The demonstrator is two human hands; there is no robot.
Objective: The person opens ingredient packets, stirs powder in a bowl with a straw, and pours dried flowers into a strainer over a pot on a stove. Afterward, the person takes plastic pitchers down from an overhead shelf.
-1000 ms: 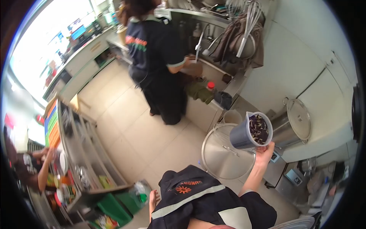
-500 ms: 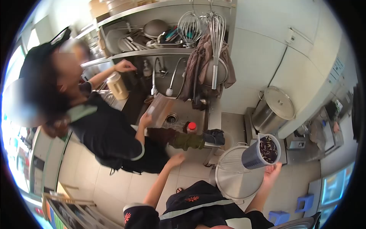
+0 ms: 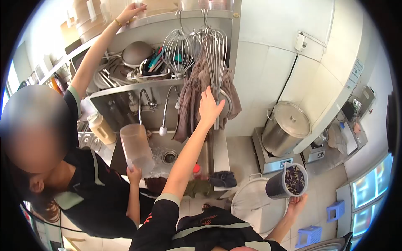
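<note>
My left hand point(image 3: 210, 108) is stretched up and forward at the handle of a large balloon whisk point(image 3: 217, 56) hanging from the shelf. Its fingers are extended, with the thumb apart; whether they touch the handle I cannot tell. Down at the right, my right hand point(image 3: 297, 205) grips a plastic measuring jug point(image 3: 277, 186) from its far side, the fingers partly hidden. Inside the tilted jug are dark, dried-looking pieces point(image 3: 295, 180) with yellowish bits. A wide metal pot point(image 3: 251, 209) stands on the floor just left of the jug.
At the left a co-worker holds a clear jug point(image 3: 137, 146) over the sink point(image 3: 184, 146), another arm raised to the upper shelf point(image 3: 167, 17). Brown cloths point(image 3: 193, 94) hang beside the whisks. A lidded steel pot point(image 3: 287, 127) stands on a cooker. Blue stools point(image 3: 309, 236) are at lower right.
My left hand has risen from waist height to the hanging whisk. My right hand still holds the jug. The co-worker has turned and raised one arm to the upper shelf.
</note>
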